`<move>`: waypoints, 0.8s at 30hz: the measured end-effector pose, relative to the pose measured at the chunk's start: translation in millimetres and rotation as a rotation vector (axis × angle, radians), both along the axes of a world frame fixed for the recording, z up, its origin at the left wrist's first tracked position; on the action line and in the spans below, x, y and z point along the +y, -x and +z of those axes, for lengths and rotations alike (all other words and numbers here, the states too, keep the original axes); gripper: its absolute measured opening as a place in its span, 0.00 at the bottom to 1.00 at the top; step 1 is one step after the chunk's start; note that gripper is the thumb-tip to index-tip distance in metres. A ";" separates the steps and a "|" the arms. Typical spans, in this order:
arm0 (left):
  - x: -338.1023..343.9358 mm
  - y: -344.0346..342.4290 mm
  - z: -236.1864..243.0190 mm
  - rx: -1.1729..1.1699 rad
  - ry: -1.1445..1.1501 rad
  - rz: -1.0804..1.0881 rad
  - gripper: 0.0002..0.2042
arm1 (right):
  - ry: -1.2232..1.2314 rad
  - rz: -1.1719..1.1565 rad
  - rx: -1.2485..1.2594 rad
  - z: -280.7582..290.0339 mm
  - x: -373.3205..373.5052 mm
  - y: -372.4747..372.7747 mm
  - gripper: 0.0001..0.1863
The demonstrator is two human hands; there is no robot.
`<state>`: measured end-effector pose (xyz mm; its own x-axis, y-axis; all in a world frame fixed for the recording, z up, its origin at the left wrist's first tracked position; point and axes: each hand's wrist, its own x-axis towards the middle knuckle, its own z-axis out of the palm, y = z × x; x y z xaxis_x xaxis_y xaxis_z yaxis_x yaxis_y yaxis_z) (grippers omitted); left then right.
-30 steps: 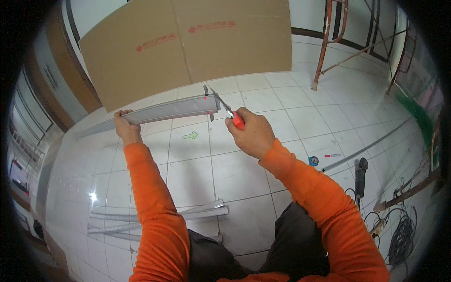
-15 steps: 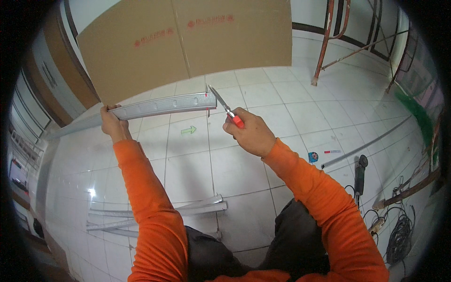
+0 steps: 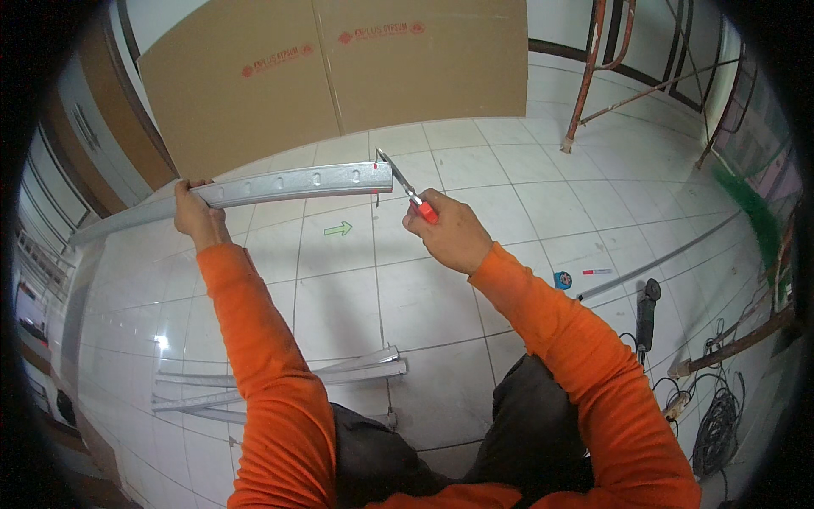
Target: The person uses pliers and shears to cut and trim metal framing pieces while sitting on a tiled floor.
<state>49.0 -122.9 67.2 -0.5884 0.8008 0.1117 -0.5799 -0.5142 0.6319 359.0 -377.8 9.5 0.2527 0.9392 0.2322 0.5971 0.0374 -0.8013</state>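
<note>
My left hand point(image 3: 199, 212) grips a long silver metal channel point(image 3: 297, 181), held sideways above the floor, with dimples along the face toward me. Near its right end are small red marks and thin bent tabs sticking up and down. My right hand point(image 3: 449, 233) is closed around a red-handled metal cutting tool point(image 3: 428, 212), whose long jaws point up-left to the upper tab at that end. Whether they touch it, I cannot tell.
A large cardboard sheet point(image 3: 424, 68) stands behind, rusty scaffold frames point(image 3: 581, 93) at right. On the tiled floor lie several channels point(image 3: 381, 369), a long strip point(image 3: 653, 263), a blue tape measure point(image 3: 563, 280), a marker point(image 3: 596, 271), a black power tool point(image 3: 646, 318), coiled cables point(image 3: 716, 433) and a green arrow point(image 3: 337, 229).
My left hand has moved left and a little up, and the channel has rotated so its dimpled face shows. The cutting tool in my right hand has shifted slightly upward.
</note>
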 end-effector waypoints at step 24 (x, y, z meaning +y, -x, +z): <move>-0.9 18.7 -9.8 -0.227 0.001 0.009 0.20 | -0.274 -0.108 0.110 -2.8 5.3 -8.7 0.18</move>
<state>30.3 -123.8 57.4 -0.6053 0.7956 -0.0254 -0.7029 -0.5192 0.4862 367.6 -372.6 6.8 0.3852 0.8118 0.4388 0.5197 0.2021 -0.8301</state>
